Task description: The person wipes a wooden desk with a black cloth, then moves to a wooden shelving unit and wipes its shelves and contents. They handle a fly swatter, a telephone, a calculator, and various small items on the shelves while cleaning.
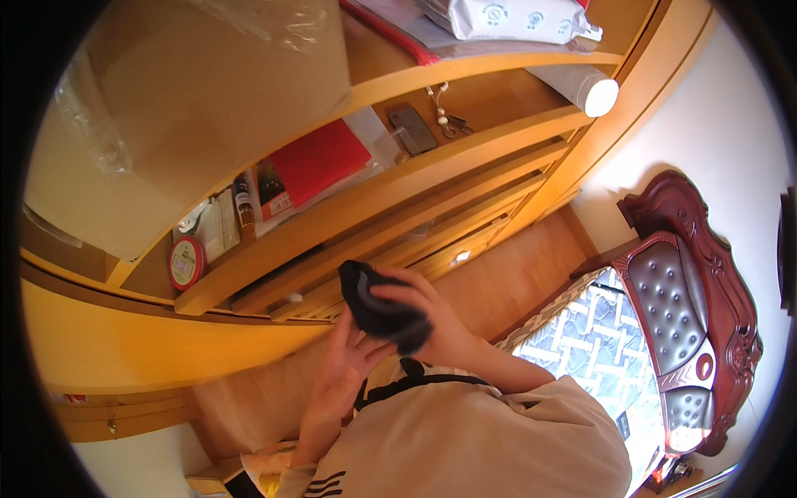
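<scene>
A dark, folded black cloth item with a grey curved band is held up in front of my body; its exact kind is hard to tell. My right hand grips it from the right, with fingers laid over its top side. From the lower left, my left hand holds its edge, some fingertips hidden behind the cloth. Just beyond both hands are the stacked wooden drawers of a wardrobe, some standing pulled out.
Above the drawers, a shelf holds a red booklet, a phone, a beaded keychain and a round red-rimmed tin. A large cardboard box overhangs at left. To the right stands a bed with a tufted headboard.
</scene>
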### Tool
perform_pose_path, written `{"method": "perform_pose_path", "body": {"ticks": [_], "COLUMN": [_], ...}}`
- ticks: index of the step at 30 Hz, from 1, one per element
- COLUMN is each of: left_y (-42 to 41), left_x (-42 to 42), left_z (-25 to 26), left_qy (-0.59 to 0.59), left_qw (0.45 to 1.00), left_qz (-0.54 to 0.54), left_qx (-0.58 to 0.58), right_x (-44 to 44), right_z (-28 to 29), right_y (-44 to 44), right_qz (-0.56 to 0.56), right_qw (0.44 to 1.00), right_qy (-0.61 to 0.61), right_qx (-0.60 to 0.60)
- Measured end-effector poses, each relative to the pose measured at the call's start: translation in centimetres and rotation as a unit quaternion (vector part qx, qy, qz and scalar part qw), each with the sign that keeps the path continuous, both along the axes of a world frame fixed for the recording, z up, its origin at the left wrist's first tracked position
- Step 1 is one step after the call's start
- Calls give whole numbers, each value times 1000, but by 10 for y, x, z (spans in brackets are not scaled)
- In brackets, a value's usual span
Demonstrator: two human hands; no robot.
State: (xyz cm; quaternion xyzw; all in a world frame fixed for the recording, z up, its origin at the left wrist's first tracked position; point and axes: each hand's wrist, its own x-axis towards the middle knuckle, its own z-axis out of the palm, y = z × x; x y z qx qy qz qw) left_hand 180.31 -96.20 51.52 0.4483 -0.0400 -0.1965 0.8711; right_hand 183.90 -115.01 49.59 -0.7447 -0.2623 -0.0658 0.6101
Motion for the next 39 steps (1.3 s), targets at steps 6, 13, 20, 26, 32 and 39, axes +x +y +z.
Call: {"method": "perform_pose_path", "body": {"ticks": [6, 13, 20, 26, 32, 39], "left_y": [7, 55, 74, 31, 104, 150], "left_x": [26, 12, -12, 18, -6, -44], "left_z": [-31, -24, -52, -63, -196, -266], "left_qy": [-144, -161, -128, -192, -16, 110], "left_qw": [954, 824, 841, 853, 915, 880], "left_qz": [74, 73, 61, -103, -53, -100], "left_qx": [254, 539, 522, 474, 399, 450], "right_x": [51, 118, 121, 73, 125, 134], "right_z": [-29, -66, -68, -73, -81, -93], "right_y": [-1, -117, -163, -36, -170, -214], "right_qz": [-148, -302, -540, -317, -458, -599], "right_qw": [934, 844, 752, 883, 790, 735], "right_qy": [-197, -208, -83, -153, -170, -74], "right_qx": [-260, -392, -369, -311, -369, -309]}}
